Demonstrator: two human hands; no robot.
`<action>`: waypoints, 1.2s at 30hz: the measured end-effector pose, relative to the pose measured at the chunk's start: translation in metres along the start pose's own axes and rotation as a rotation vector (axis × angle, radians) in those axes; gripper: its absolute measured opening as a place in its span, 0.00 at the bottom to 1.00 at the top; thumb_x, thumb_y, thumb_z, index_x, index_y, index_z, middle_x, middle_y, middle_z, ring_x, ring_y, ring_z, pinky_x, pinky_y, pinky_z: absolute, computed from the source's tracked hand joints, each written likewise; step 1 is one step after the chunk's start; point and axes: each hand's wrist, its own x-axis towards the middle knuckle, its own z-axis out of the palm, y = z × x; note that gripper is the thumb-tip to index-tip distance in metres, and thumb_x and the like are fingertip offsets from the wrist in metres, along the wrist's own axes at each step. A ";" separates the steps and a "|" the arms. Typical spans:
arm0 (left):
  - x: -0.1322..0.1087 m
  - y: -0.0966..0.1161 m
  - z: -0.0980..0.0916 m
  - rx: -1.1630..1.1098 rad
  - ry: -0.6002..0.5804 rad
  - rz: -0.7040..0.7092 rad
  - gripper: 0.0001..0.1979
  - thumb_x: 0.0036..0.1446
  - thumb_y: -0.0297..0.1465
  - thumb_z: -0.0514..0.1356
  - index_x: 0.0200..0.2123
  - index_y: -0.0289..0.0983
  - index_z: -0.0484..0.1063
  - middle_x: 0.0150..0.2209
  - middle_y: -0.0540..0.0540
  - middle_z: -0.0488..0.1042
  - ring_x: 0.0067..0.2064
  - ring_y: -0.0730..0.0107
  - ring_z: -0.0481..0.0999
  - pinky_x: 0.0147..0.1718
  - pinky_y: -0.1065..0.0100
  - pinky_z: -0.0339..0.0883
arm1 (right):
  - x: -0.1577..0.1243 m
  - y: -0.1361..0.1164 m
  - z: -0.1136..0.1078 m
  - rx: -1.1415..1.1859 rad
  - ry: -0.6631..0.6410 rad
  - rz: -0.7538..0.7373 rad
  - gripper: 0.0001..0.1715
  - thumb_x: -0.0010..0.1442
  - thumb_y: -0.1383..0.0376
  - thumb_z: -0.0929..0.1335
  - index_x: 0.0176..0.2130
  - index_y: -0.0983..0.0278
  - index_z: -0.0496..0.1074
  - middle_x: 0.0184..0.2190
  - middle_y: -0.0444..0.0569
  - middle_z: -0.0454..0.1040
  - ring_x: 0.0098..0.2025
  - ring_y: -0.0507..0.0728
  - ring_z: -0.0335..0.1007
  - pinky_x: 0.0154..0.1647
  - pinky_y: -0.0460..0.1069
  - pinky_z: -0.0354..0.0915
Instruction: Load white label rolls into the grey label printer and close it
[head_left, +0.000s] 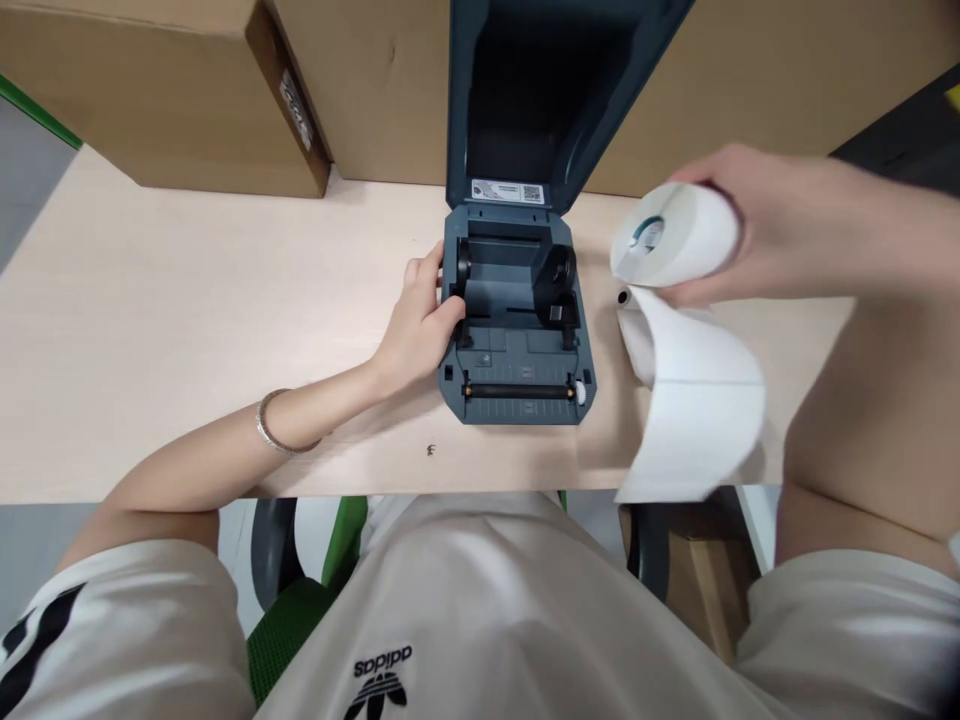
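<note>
A dark grey label printer (pixel 517 340) stands on the pale table (pixel 187 310) with its lid (pixel 540 90) swung up and its roll bay bare. My left hand (pixel 416 325) rests against the printer's left side, fingers curled round the edge by the left roll holder. My right hand (pixel 757 225) holds a white label roll (pixel 675 235) in the air to the right of the printer. A loose strip of labels (pixel 697 400) hangs down from the roll to the table's front edge.
Large cardboard boxes (pixel 172 90) stand along the back of the table, behind and beside the printer. A green chair (pixel 300 610) shows under the table's front edge. A small dark speck (pixel 430 451) lies on the table in front of the printer.
</note>
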 end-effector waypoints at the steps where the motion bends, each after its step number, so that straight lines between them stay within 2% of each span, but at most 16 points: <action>1: 0.000 0.002 0.000 0.000 0.002 -0.009 0.44 0.62 0.34 0.64 0.82 0.47 0.70 0.70 0.39 0.78 0.77 0.39 0.70 0.82 0.38 0.71 | 0.006 0.000 0.007 -0.016 -0.041 0.000 0.56 0.49 0.33 0.84 0.67 0.53 0.78 0.59 0.56 0.86 0.53 0.73 0.83 0.57 0.68 0.77; 4: 0.000 0.008 0.001 0.009 0.000 -0.040 0.46 0.60 0.33 0.63 0.83 0.45 0.69 0.70 0.37 0.77 0.77 0.38 0.70 0.81 0.37 0.72 | 0.026 -0.008 0.030 -0.017 -0.132 -0.037 0.43 0.54 0.46 0.83 0.62 0.60 0.78 0.60 0.60 0.84 0.53 0.70 0.81 0.52 0.62 0.74; 6: -0.001 0.011 0.002 0.015 -0.001 -0.055 0.48 0.59 0.33 0.63 0.84 0.42 0.68 0.70 0.35 0.76 0.77 0.38 0.70 0.82 0.36 0.72 | 0.039 -0.013 0.046 0.013 -0.185 -0.092 0.41 0.55 0.51 0.81 0.63 0.60 0.78 0.64 0.59 0.83 0.55 0.68 0.82 0.53 0.59 0.75; 9: -0.001 0.012 0.003 0.016 0.002 -0.057 0.47 0.60 0.33 0.63 0.83 0.42 0.68 0.69 0.36 0.76 0.77 0.39 0.70 0.82 0.38 0.71 | 0.054 -0.014 0.067 0.043 -0.227 -0.151 0.47 0.54 0.53 0.80 0.69 0.59 0.76 0.68 0.58 0.83 0.60 0.71 0.84 0.56 0.60 0.78; 13: -0.001 0.008 0.003 0.021 0.008 -0.040 0.45 0.61 0.33 0.63 0.83 0.44 0.69 0.68 0.37 0.76 0.76 0.41 0.71 0.81 0.40 0.71 | 0.060 -0.013 0.087 0.124 -0.231 -0.197 0.57 0.53 0.52 0.80 0.77 0.60 0.73 0.73 0.60 0.82 0.69 0.77 0.83 0.68 0.66 0.81; 17: -0.001 0.004 0.002 0.024 0.005 -0.029 0.45 0.62 0.32 0.63 0.83 0.46 0.69 0.68 0.39 0.75 0.76 0.42 0.70 0.81 0.41 0.71 | 0.050 -0.012 0.086 0.170 -0.194 -0.199 0.58 0.60 0.46 0.81 0.81 0.59 0.73 0.78 0.60 0.79 0.76 0.78 0.80 0.80 0.70 0.77; 19: 0.000 0.003 0.001 0.021 0.001 -0.028 0.45 0.62 0.32 0.63 0.83 0.45 0.68 0.68 0.39 0.75 0.77 0.42 0.69 0.82 0.41 0.70 | 0.039 -0.003 0.075 0.169 -0.144 -0.157 0.59 0.65 0.46 0.79 0.85 0.62 0.70 0.84 0.61 0.72 0.83 0.78 0.72 0.89 0.69 0.68; 21: 0.000 0.004 0.001 0.018 -0.009 -0.037 0.46 0.62 0.32 0.64 0.84 0.45 0.67 0.69 0.39 0.74 0.77 0.41 0.69 0.83 0.41 0.69 | 0.025 0.013 0.063 0.150 -0.102 -0.080 0.56 0.70 0.48 0.75 0.87 0.66 0.67 0.87 0.65 0.66 0.87 0.77 0.66 0.93 0.68 0.61; 24: 0.000 0.007 0.002 0.021 -0.016 -0.057 0.47 0.61 0.32 0.64 0.85 0.44 0.67 0.69 0.38 0.74 0.76 0.41 0.70 0.82 0.41 0.70 | 0.006 0.043 0.056 0.123 -0.099 0.049 0.50 0.68 0.54 0.74 0.83 0.66 0.71 0.83 0.69 0.70 0.84 0.78 0.71 0.88 0.70 0.67; 27: -0.001 0.007 0.003 0.028 0.003 -0.047 0.46 0.61 0.32 0.64 0.83 0.45 0.68 0.68 0.38 0.75 0.76 0.41 0.70 0.82 0.40 0.71 | -0.004 0.061 0.073 0.118 -0.131 0.143 0.47 0.59 0.59 0.77 0.75 0.62 0.76 0.76 0.69 0.78 0.75 0.79 0.80 0.78 0.68 0.76; 30: 0.000 0.004 0.003 0.021 0.006 -0.027 0.44 0.62 0.32 0.64 0.82 0.48 0.69 0.68 0.39 0.76 0.76 0.41 0.70 0.82 0.40 0.70 | -0.008 0.063 0.101 0.117 -0.119 0.157 0.38 0.58 0.59 0.77 0.66 0.60 0.80 0.70 0.66 0.82 0.68 0.78 0.84 0.73 0.69 0.79; 34: 0.000 0.002 0.002 0.007 0.001 -0.033 0.45 0.63 0.32 0.64 0.83 0.49 0.68 0.68 0.39 0.76 0.76 0.41 0.71 0.82 0.41 0.70 | -0.006 0.063 0.129 0.119 0.007 0.185 0.39 0.63 0.58 0.72 0.71 0.59 0.77 0.72 0.64 0.81 0.71 0.78 0.82 0.75 0.72 0.77; 36: 0.000 0.002 0.002 0.001 0.001 -0.044 0.45 0.63 0.33 0.64 0.83 0.48 0.67 0.69 0.39 0.76 0.76 0.41 0.71 0.82 0.41 0.70 | -0.004 0.065 0.133 0.135 0.058 0.184 0.37 0.62 0.57 0.71 0.68 0.58 0.79 0.69 0.63 0.83 0.69 0.77 0.83 0.74 0.71 0.77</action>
